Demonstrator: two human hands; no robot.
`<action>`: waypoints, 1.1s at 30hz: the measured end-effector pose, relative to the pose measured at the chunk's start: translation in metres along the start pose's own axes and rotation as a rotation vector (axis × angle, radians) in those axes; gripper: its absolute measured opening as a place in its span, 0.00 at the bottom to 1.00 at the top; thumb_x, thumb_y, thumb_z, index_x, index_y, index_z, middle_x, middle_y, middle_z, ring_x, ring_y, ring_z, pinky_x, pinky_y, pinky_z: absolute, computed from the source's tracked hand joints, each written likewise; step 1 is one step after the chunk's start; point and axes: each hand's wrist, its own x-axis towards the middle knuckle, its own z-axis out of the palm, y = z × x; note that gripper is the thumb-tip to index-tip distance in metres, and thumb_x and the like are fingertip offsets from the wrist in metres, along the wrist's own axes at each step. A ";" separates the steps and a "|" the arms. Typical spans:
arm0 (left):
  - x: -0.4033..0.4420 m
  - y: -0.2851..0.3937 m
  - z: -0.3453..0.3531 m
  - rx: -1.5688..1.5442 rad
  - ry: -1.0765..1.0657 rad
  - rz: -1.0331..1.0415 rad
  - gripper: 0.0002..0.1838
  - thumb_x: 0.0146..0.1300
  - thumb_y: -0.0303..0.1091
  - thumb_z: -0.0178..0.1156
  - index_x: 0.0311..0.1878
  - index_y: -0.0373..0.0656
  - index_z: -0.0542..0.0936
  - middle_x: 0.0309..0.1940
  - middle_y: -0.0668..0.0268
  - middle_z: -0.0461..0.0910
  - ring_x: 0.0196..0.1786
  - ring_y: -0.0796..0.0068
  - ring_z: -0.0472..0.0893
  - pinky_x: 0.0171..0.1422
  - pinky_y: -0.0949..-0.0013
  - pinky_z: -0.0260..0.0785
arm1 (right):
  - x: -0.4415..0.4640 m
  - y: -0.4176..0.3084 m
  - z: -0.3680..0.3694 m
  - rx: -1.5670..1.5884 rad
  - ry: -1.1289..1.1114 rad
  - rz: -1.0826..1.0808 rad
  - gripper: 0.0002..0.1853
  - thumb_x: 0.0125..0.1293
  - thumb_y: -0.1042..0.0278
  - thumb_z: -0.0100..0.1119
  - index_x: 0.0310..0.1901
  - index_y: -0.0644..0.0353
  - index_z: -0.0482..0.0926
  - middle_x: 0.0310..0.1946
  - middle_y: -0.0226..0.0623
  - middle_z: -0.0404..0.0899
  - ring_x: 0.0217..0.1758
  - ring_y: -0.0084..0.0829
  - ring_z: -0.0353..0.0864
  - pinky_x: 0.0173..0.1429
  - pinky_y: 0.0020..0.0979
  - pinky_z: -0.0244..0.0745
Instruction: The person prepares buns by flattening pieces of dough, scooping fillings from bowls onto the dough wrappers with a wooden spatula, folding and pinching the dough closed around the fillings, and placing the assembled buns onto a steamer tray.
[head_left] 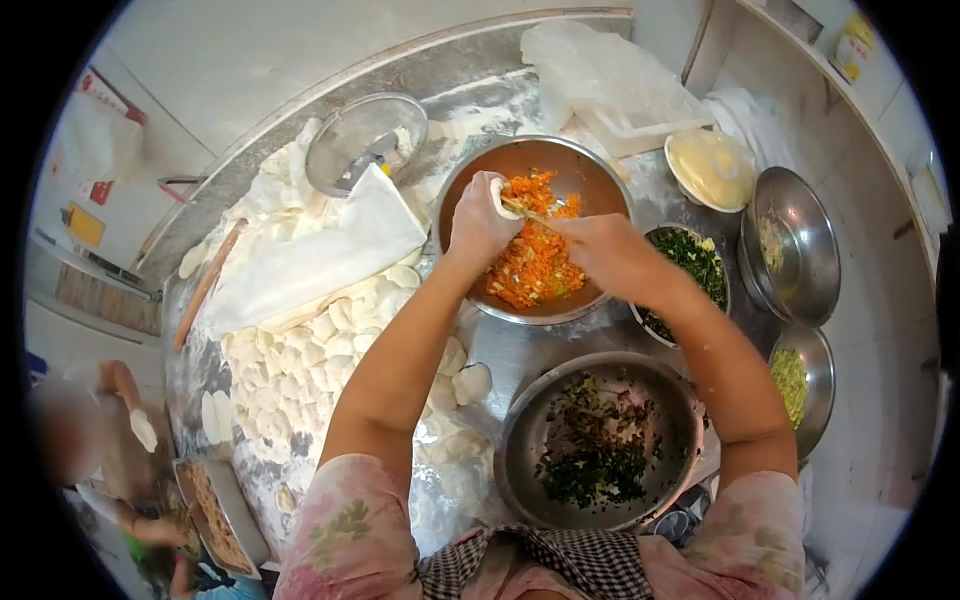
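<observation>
Over a large metal bowl (459, 172) of chopped orange filling (530, 270), my left hand (482, 222) is wrapped round a piece of white dough (503, 198). My right hand (612, 255) grips a thin light-coloured utensil (535, 216), its tip at the dough's opening. Some orange filling lies close to the dough. Below is a wide metal bowl (520, 455) with dark green chopped filling (597, 470). A bowl of chopped greens (690, 262) sits partly behind my right forearm.
Many dough pieces (300, 365) lie on the floured table at left, near a white cloth (320, 262), a rolling pin (208, 285) and a round lid (366, 145). Metal bowls (800, 245) stand at right. Another person (120, 430) is at lower left beside a tray (250, 510).
</observation>
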 end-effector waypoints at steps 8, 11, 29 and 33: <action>-0.022 0.021 -0.032 -0.797 -0.011 -0.131 0.24 0.46 0.26 0.69 0.47 0.42 0.70 0.40 0.67 0.74 0.43 0.77 0.75 0.50 0.72 0.70 | -0.029 -0.023 -0.040 0.572 0.142 0.462 0.12 0.61 0.78 0.44 0.46 0.62 0.73 0.26 0.38 0.75 0.26 0.28 0.76 0.33 0.29 0.71; -0.032 0.029 -0.037 -0.960 -0.017 -0.219 0.24 0.47 0.24 0.68 0.48 0.42 0.70 0.39 0.66 0.74 0.42 0.78 0.75 0.48 0.73 0.71 | -0.043 0.013 0.005 0.000 0.129 0.398 0.10 0.62 0.78 0.44 0.45 0.64 0.72 0.25 0.30 0.74 0.24 0.20 0.72 0.30 0.24 0.67; -0.062 0.065 -0.066 -1.272 -0.289 -0.131 0.35 0.47 0.27 0.70 0.60 0.40 0.66 0.53 0.66 0.72 0.54 0.76 0.72 0.59 0.72 0.66 | -0.009 -0.068 0.016 1.168 0.319 0.447 0.16 0.65 0.69 0.56 0.53 0.64 0.72 0.24 0.22 0.70 0.19 0.13 0.62 0.20 0.16 0.55; -0.052 0.045 -0.076 -1.080 -0.430 -0.045 0.38 0.44 0.28 0.73 0.61 0.40 0.66 0.52 0.67 0.74 0.54 0.77 0.72 0.60 0.72 0.64 | -0.012 -0.058 0.005 0.688 0.305 0.147 0.19 0.63 0.73 0.55 0.56 0.64 0.72 0.27 0.26 0.73 0.27 0.22 0.72 0.28 0.23 0.66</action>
